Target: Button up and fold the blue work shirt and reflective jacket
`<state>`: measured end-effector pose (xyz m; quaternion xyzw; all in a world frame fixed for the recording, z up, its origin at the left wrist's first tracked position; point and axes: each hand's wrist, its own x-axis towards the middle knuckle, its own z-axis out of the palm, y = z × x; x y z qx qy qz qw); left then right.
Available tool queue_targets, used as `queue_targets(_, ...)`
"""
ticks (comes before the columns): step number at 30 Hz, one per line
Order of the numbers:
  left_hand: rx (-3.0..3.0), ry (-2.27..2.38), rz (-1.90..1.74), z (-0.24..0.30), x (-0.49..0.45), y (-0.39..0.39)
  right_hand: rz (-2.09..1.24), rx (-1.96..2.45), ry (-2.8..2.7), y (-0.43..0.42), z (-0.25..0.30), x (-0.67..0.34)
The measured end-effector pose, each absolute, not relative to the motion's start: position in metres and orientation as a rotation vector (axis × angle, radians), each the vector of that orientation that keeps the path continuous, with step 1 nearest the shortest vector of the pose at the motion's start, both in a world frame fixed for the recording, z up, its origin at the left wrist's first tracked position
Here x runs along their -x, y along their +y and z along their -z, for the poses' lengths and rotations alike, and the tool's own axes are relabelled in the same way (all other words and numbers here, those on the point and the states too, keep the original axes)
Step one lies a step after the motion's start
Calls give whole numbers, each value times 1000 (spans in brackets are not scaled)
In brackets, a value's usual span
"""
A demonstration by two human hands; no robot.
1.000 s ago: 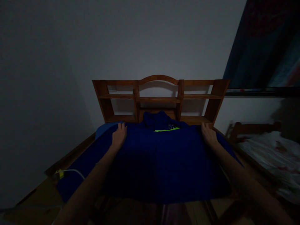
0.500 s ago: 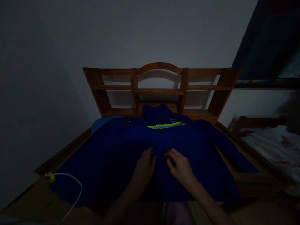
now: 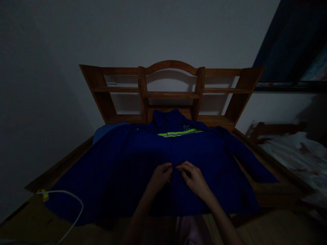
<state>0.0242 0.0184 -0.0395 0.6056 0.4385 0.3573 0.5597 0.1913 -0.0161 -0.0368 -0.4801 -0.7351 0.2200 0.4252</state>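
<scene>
1. Leftmost, a white cable (image 3: 77,198) with a yellow tag (image 3: 45,196) crosses in front of one sleeve (image 3: 67,180) of the dark blue jacket (image 3: 138,149). Whether it touches the cloth I cannot tell; if it does, it could snag and drag that sleeve askew.

2. Beside that shoulder, a paler blue cloth (image 3: 105,130) peeks out past the jacket's edge. Caught up with the shoulder, it could be pulled along or bunch underneath.

3. The left hand (image 3: 162,175) has its fingers drawn together at the front line. It is too dark to tell whether it pinches fabric; a shallow hold could slip.

4. Mid-view, the jacket lies spread on the wooden desk (image 3: 281,194), collar (image 3: 170,119) by the foot of the shelf unit (image 3: 171,95), hem along the near edge. A tug towards the person could slide it off.

5. The right hand (image 3: 189,174) is loosely curled just beside the left; no grip can be confirmed. Unequal pull from the two could skew the front and its bright strip (image 3: 178,133).

6. Rightmost, the other sleeve (image 3: 251,166) angles outward; shifting the body could twist it or fold it under.
</scene>
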Motion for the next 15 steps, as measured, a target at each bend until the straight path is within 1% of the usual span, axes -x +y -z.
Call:
queue_targets(5,-1556,1126,-840,43,-24,19,-591,1191,-1862,-16,37,-192)
queue_targets(9,-1564,1013,-767,44,-22,16,-653,1188,-1861,-16,34,-192)
queue_targets(11,-1593,1017,-851,46,-23,15,-691,1182,-1808,-14,34,-193)
queue_targets(15,-1659,1239,-1093,55,-25,19,-826,1142,-1572,-9,37,-199)
